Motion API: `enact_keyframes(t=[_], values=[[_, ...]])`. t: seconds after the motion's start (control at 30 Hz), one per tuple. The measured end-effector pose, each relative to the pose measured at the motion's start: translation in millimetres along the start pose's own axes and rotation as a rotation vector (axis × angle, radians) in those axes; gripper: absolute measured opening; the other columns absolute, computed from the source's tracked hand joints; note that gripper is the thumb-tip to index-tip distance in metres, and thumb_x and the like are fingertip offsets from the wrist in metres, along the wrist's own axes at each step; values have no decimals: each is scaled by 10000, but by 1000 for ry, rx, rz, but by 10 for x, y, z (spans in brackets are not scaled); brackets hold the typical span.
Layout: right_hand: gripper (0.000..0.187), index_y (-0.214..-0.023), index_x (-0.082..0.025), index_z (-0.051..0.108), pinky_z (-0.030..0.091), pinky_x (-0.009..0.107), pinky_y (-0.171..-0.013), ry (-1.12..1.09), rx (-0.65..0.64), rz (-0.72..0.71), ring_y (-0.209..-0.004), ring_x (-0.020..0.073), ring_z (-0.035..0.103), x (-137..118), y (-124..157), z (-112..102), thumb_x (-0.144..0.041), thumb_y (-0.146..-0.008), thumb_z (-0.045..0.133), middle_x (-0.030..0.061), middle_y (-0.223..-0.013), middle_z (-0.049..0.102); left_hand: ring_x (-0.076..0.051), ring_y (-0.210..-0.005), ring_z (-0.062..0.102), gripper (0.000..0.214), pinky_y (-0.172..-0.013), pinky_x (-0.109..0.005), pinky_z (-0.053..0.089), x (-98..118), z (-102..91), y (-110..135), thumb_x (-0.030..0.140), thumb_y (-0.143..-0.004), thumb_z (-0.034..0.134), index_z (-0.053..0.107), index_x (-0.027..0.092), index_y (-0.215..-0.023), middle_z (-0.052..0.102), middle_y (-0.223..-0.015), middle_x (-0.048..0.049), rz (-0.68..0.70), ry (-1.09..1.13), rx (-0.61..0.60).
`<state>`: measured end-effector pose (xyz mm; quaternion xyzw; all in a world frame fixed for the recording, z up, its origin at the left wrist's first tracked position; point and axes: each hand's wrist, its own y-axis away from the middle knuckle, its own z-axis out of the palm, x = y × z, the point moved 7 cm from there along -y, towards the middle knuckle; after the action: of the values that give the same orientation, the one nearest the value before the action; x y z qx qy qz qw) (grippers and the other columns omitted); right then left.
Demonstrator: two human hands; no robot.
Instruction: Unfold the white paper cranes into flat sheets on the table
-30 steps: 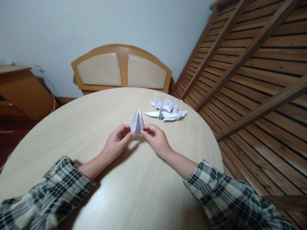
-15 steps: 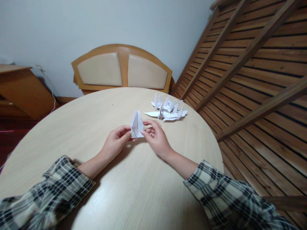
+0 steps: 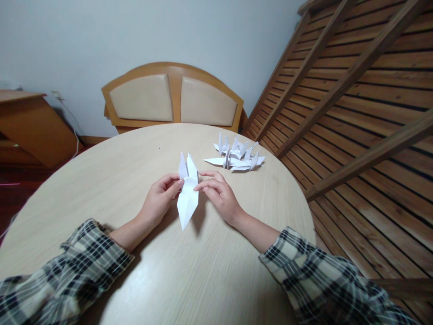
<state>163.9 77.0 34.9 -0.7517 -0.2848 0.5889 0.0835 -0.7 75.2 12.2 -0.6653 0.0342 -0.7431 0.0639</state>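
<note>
White, pointed folded-paper piece is being pinched by your left hand; your right hand is touching its edge, grip unclear.

Headboard with 2 cream panels, slatted frame, cabinet

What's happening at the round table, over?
Left hand pinching folded white paper at one side. Right hand touching its opposite edge. Paper cranes farther off to the right, nothing blocking the hands.
</note>
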Motion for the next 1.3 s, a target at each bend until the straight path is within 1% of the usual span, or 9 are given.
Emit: enact_keyframes(t=[0.1, 0.2, 0.3, 0.43, 0.63, 0.73, 1.0, 1.13, 1.3], values=[[162, -789, -216, 707, 531, 391, -887, 5, 15, 21, -1182, 222, 529, 21, -11, 12, -223, -880, 573, 76, -1112, 548, -103, -581, 491, 161, -532, -233, 379, 5, 19, 0, 319, -775, 707, 671, 176, -840, 616, -721, 3, 8, 4, -20], [31, -821, -207, 640, 552, 343, -805, 22, 55, 24, -981, 176, 599, 60, -6, 32, -236, -826, 649, 48, -1027, 547, -98, -576, 478, 160, -518, -224, 370, -3, 27, 3, 317, -780, 704, 650, 181, -844, 592, -718, 10, 0, 14, -33], [267, -1040, -238, 562, 564, 322, -765, 15, 60, 8, -854, 134, 612, 73, 13, 59, -187, -800, 665, 34, -1081, 549, -93, -550, 448, 141, -501, -216, 354, 0, 39, 9, 311, -806, 677, 641, 177, -828, 552, -660, 22, -2, -13, -51], [558, -1317, -326, 448, 569, 358, -831, 81, 12, -40, -943, 157, 620, 24, 38, 87, -184, -817, 652, 66, -1271, 495, -118, -617, 495, 125, -562, -231, 411, 47, 63, 25, 307, -815, 663, 659, 182, -823, 595, -704, 3, 35, -34, -70], [764, -1466, -401, 281, 555, 406, -906, 150, -22, -112, -1024, 186, 612, -50, 61, 102, -249, -828, 674, 77, -1400, 403, -183, -941, 593, 142, -773, -284, 478, 31, 71, 28, 314, -846, 637, 699, 204, -910, 657, -1118, -68, 75, -30, -118], [805, -1490, -426, 218, 538, 431, -946, 184, -9, -167, -1059, 197, 592, -114, 76, 92, -267, -839, 664, 69, -1439, 365, -210, -988, 592, 141, -780, -306, 486, 12, 63, 29, 319, -852, 628, 705, 213, -904, 649, -1133, -75, 75, -35, -124], [779, -1479, -385, 278, 505, 465, -984, 169, -59, -190, -1123, 227, 556, -194, 65, 90, -322, -824, 696, 81, -1402, 415, -209, -885, 583, 137, -703, -297, 461, 23, 71, 47, 321, -839, 632, 697, 216, -898, 658, -920, -58, 46, -44, -132], [744, -1463, -360, 315, 455, 492, -1039, 149, -63, -194, -1200, 248, 522, -239, 50, 81, -309, -826, 696, 83, -1409, 463, -194, -817, 570, 150, -670, -288, 437, 26, 74, 48, 321, -841, 627, 691, 212, -921, 658, -894, -48, 38, -56, -126], [647, -1431, -341, 389, 438, 499, -1053, 126, -33, -181, -1166, 237, 544, -258, 48, 44, -315, -848, 669, 76, -1345, 528, -180, -791, 559, 159, -691, -289, 426, 40, 79, 38, 321, -847, 617, 680, 200, -926, 657, -896, -42, 64, -41, -119]])
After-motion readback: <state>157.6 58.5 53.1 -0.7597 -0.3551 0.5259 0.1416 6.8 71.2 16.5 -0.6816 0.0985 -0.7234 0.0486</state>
